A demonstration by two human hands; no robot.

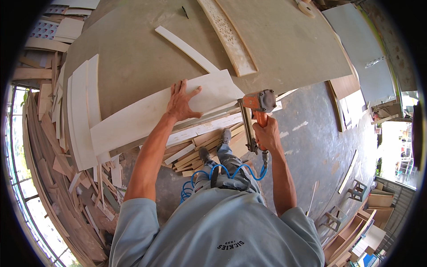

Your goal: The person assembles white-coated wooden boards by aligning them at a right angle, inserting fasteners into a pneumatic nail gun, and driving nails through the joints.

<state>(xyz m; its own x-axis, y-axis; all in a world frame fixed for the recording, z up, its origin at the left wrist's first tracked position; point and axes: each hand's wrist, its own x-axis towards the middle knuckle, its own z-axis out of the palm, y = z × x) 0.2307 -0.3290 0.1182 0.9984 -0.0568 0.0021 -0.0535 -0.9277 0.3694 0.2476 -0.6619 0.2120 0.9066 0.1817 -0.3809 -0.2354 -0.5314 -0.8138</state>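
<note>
My left hand [181, 101] lies with fingers spread on a long white board [138, 111] at the near edge of the worktable. In my right hand [268, 133] is an orange and grey pneumatic nail gun [258, 101], gripped by its handle. Its nose is close to the board's right end; whether it touches cannot be made out. A coiled blue air hose [240, 169] runs from the handle's base across my waist. Beyond the board, a narrow white strip [187, 48] lies slanted on the table.
The brown worktable [133, 44] also bears a shallow wooden trough [229, 40] with speckled contents. White panels [82, 111] are at its left end. Wood offcuts [191, 155] lie by my feet, and more scrap is piled at left. Small stools [333, 219] stand on the floor at right.
</note>
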